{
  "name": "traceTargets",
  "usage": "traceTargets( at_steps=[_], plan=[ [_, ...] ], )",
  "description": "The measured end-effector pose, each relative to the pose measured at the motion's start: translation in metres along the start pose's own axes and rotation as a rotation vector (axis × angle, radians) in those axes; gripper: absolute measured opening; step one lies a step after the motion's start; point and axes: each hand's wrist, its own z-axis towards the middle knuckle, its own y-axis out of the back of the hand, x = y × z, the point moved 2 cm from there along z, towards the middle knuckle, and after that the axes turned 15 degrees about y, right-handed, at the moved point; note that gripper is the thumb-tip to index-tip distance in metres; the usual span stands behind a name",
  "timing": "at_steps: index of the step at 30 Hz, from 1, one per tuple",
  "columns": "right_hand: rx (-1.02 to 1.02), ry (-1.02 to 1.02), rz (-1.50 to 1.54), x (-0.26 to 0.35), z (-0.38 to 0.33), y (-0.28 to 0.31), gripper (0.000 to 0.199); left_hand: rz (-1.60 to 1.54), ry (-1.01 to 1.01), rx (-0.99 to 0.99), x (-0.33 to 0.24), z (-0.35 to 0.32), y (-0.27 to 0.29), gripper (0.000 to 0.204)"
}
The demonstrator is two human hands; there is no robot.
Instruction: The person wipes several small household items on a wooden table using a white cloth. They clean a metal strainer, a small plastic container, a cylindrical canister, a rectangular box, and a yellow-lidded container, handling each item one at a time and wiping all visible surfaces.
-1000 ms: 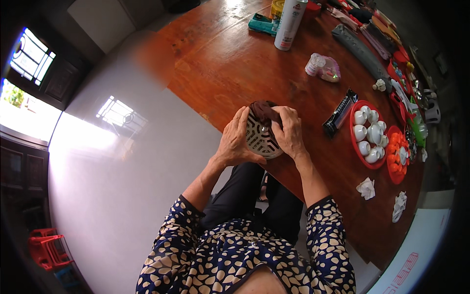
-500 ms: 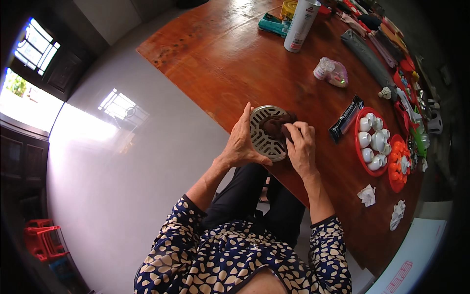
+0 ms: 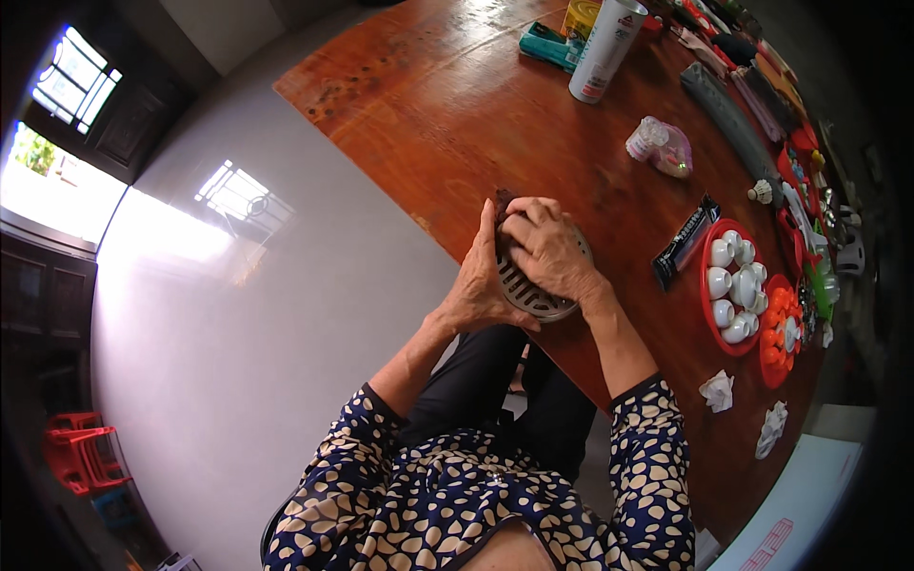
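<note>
1. Slotted metal plate (image 3: 541, 303), one, round and pale: I have it between both hands at the tabletop's (image 3: 409, 143) near left edge. Whether it touches the wood, I can't tell.
2. My left hand (image 3: 479, 285) clasps its left rim, long fingers together along the far side, thumb stretched across the near side.
3. My right hand (image 3: 555, 255) lies over the plate, fingers bent and bunched on one brown cloth (image 3: 504, 202). My fingertips are hidden; so are most of the cloth and the plate's far half.
4. To the right I count one black packet (image 3: 685, 246) and one red tray (image 3: 707, 300) of white cups (image 3: 719, 283): roughly nine, though they overlap, around one lidded piece (image 3: 745, 286).
5. Beside it sits one smaller red dish (image 3: 768, 369) with orange pieces (image 3: 783, 303) too crowded to count.
6. Nearer me lie two crumpled tissues (image 3: 717, 391).
7. Farther off: one tall white can (image 3: 607, 52), its top cut off; one teal pack (image 3: 549, 46); one clear pinkish bag (image 3: 676, 157); one shuttlecock (image 3: 760, 192); one long grey bundle (image 3: 728, 119).
8. Along the far right, a colourful clutter (image 3: 804, 176) blurs into the dark rim, beyond my counting.
</note>
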Motion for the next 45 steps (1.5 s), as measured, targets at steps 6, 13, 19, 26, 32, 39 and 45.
traceTargets(
  at_steps=[6, 13, 19, 26, 32, 39, 45],
  plan=[
    [-0.266, -0.156, 0.035, -0.035, -0.018, 0.008, 0.022, 0.016, 0.045, 0.01, -0.001, -0.001, -0.003, 0.152],
    [-0.348, -0.268, -0.102, 0.008, -0.057, 0.019, 0.03, 0.179, 0.077, -0.021, -0.002, -0.001, -0.002, 0.143],
    [-0.31, -0.178, -0.019, 0.062, -0.069, 0.018, 0.027, 0.16, 0.0, -0.04, -0.01, 0.0, -0.002, 0.137],
    [-0.408, -0.281, -0.139, 0.042, -0.075, 0.015, 0.025, 0.279, -0.056, -0.028, -0.011, -0.001, -0.003, 0.129],
    [-0.541, -0.537, -0.307, -0.022, -0.058, 0.0, 0.019, 0.342, 0.019, -0.127, -0.018, -0.006, -0.022, 0.131],
    [-0.425, -0.444, -0.422, -0.014, -0.06, 0.007, 0.012, 0.518, 0.118, -0.172, -0.017, -0.01, -0.027, 0.122],
    [-0.359, -0.278, -0.242, 0.066, -0.075, 0.008, 0.021, 0.466, 0.127, -0.248, -0.021, -0.012, -0.032, 0.114]
  ],
)
